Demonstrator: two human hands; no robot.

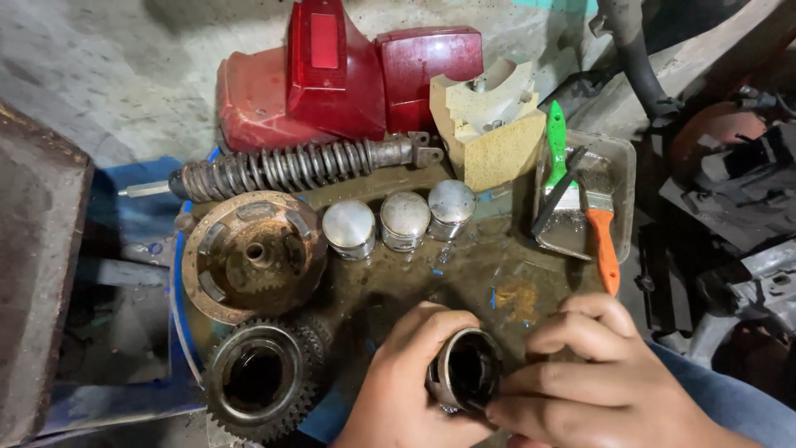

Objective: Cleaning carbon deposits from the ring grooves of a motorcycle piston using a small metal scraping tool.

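Both hands grip a dark metal ring near the drum top's front edge.
Left hand (414, 377) curls around the ring (466, 372); right hand (593, 373) pinches its right rim. Gear (259, 377) lies left, three pistons (404, 221) farther back.

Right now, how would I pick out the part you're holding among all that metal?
Find the oily round work surface. At its near edge my left hand and right hand grip a dark hollow metal cylinder. Unlike the three shiny capped pistons, it is open-ended.
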